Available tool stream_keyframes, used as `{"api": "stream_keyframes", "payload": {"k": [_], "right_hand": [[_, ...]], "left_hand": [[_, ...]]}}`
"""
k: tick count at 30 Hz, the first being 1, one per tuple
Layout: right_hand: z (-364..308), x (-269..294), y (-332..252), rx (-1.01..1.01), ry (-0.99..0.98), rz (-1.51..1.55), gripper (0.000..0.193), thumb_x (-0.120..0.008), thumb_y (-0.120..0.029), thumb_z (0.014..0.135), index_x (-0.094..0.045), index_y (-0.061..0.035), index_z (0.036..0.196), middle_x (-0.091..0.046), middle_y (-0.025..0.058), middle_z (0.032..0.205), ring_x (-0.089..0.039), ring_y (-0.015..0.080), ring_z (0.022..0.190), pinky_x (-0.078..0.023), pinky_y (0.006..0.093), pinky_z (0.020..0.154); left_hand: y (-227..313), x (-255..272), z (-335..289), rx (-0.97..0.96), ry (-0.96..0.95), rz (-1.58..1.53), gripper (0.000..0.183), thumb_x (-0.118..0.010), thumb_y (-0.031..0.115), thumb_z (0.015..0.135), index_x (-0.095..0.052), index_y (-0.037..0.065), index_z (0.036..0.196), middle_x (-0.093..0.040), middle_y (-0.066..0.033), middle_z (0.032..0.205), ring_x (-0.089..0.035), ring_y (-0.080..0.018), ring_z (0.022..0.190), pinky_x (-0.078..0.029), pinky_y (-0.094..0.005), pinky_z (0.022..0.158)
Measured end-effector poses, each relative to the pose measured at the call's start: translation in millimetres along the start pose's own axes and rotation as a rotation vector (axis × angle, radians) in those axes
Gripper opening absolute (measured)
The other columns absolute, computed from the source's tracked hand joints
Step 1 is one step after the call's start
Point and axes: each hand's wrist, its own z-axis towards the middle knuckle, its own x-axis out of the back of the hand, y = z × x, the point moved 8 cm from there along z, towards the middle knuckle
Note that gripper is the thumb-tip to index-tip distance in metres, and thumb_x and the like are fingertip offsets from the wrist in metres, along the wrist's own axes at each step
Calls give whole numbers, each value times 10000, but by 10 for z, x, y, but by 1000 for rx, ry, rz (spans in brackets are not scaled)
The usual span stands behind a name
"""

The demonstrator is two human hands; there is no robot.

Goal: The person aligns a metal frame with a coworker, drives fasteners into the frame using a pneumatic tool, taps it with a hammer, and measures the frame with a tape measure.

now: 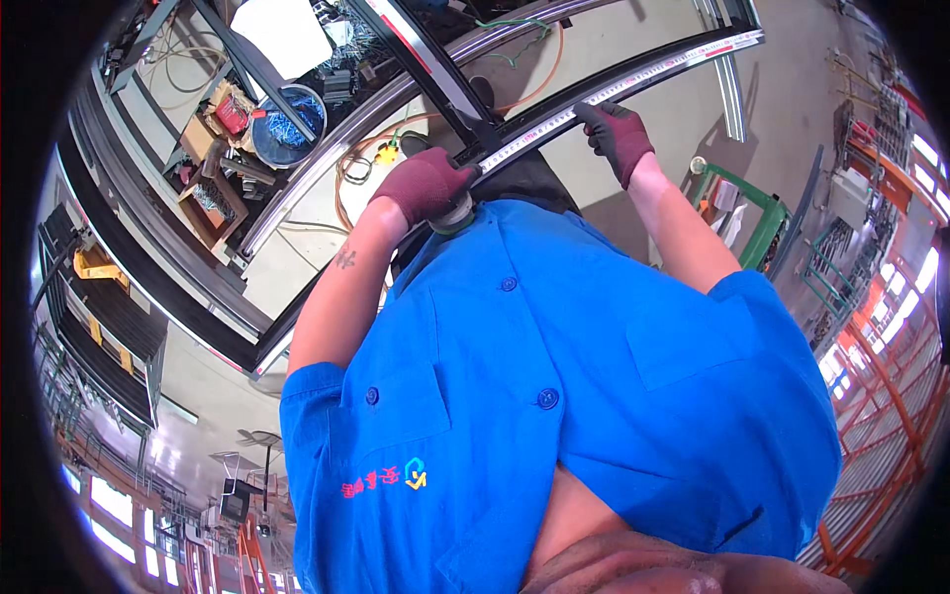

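Note:
My left hand (426,186), in a maroon and dark work glove, is closed around a round grey-green object (453,217) near my waist. Most of that object is hidden under the glove. A dark metal frame bar (683,46) stretches from beside this hand to the upper right. Along it lies a pale strip (648,75) with dark marks and red patches; whether it is a measuring tape or printed film I cannot tell. My right hand (617,139), gloved alike, rests its fingertips on the strip and the bar's near edge, with the fingers apart.
Another dark bar (435,74) joins the frame near my left hand. Curved metal profiles (341,139) lie to the left. Beyond them stands a blue bucket (288,127) of small parts. An orange hose (556,59) crosses the floor. A green cart (762,233) is at right.

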Motion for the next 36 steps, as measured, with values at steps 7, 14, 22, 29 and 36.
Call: {"api": "stream_keyframes", "payload": {"k": [7,14,22,29,36], "right_hand": [[-22,5,-30,2,-14,-12,337,-846,-368,989,-807,-36,1027,-677,-1,803,-594,83,678,-487,288,627],[-585,83,-83,133,-341,85,184,-775,-205,1007,-754,-45,920,-672,26,816,-616,104,761,-486,282,730],[-796,-586,-476,672,-497,-538,321,-835,-216,959,-811,-116,1263,-777,111,1185,-736,295,1098,-594,426,963],[-531,-926,-534,952,-362,-990,428,-796,-440,971,-781,-231,1344,-732,83,1374,-609,359,1400,-355,536,1322],[-387,-1057,-421,903,-437,-1086,442,-823,-446,932,-779,-258,1330,-730,59,1413,-614,344,1406,-308,568,1338]], "left_hand": [[-73,-71,16,-34,143,55,659,-627,582,1064,-776,-50,1176,-800,-293,1094,-805,-417,1013,-611,-507,947],[-2,-87,-531,-114,113,-249,406,-748,462,1033,-820,116,1232,-813,-198,1073,-779,-390,986,-603,-463,902],[-159,-168,-887,-159,169,-202,308,-762,348,997,-813,133,1211,-796,-196,1095,-746,-449,1022,-605,-510,908],[-337,-384,-1126,-236,266,-171,330,-812,264,900,-825,136,1204,-806,-164,1112,-755,-430,1015,-605,-494,887],[-450,-510,-1188,-268,287,-213,313,-808,270,911,-831,141,1195,-810,-152,1095,-756,-426,1001,-605,-493,877]]}}
